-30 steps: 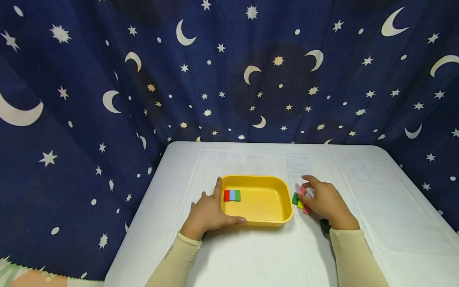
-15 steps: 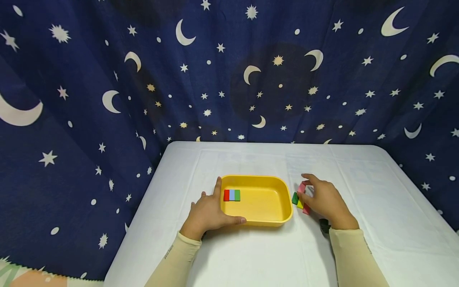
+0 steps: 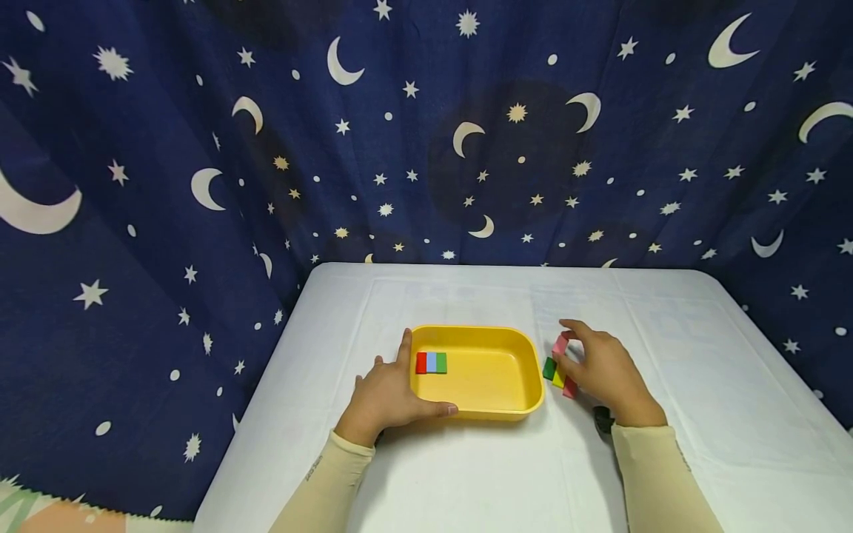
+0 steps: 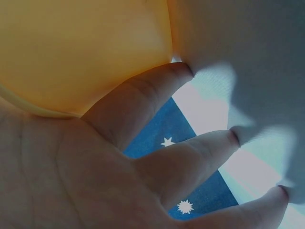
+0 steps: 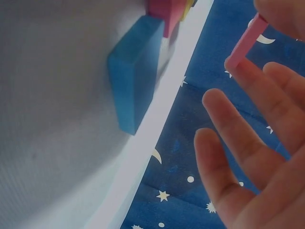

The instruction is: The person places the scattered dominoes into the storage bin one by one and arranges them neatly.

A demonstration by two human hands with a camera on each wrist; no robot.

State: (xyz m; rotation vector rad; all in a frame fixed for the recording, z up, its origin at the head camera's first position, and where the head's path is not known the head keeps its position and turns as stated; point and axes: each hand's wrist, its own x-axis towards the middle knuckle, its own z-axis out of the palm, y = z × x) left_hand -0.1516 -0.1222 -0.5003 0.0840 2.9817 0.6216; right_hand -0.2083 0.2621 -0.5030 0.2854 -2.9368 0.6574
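A thin pink block (image 3: 560,345) is pinched between the thumb and a finger of my right hand (image 3: 608,375), raised over a small row of blocks on the table. That row shows a green block (image 3: 549,368), a yellow block (image 3: 558,378) and another pink block (image 3: 569,389). Beside them in the right wrist view stands a blue block (image 5: 135,76), hidden from the head view. My left hand (image 3: 385,396) rests against the near left corner of a yellow tray (image 3: 493,414), its fingers straight and spread. Inside the tray, red (image 3: 421,363), light blue (image 3: 432,363) and green (image 3: 442,363) blocks lie side by side.
A white cloth (image 3: 506,474) covers the table. Behind and to the left hangs a dark blue curtain (image 3: 413,200) with moons and stars. The block row lies just right of the tray's right wall.
My right hand's fingers have risen slightly with the pink block, lifting it a little away from the row. My left hand and the tray have stayed in place.
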